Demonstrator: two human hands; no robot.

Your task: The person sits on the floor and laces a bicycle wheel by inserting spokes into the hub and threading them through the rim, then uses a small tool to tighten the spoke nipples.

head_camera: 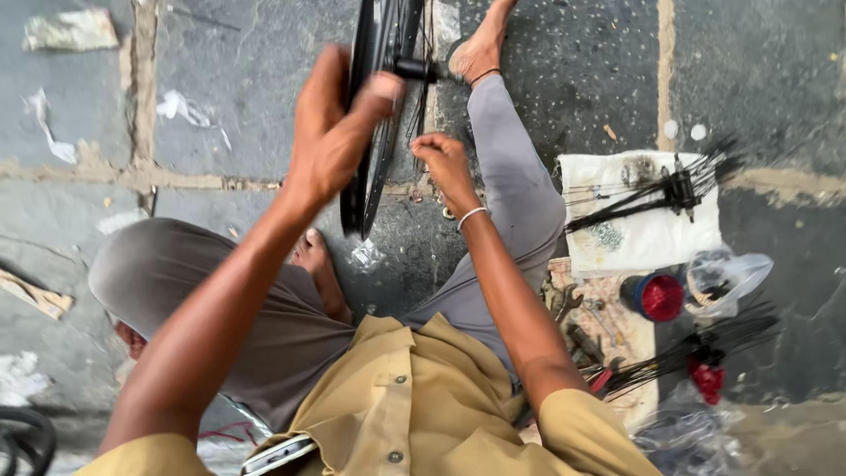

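You sit on the stone floor with the black spoked bicycle wheel (374,115) upright between your legs. Your left hand (330,132) clasps its rim; your right hand (445,167) pinches narrowly at the spokes, seemingly mid-lacing. Next likely calls for steadying the wheel while seating that spoke.

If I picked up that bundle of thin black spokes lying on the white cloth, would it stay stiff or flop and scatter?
The spokes look like thin metal rods, so each is probably stiff yet springy. They fan out at the ends, so loose ones may slip. The white cloth beneath looks limp and would likely sag if lifted.
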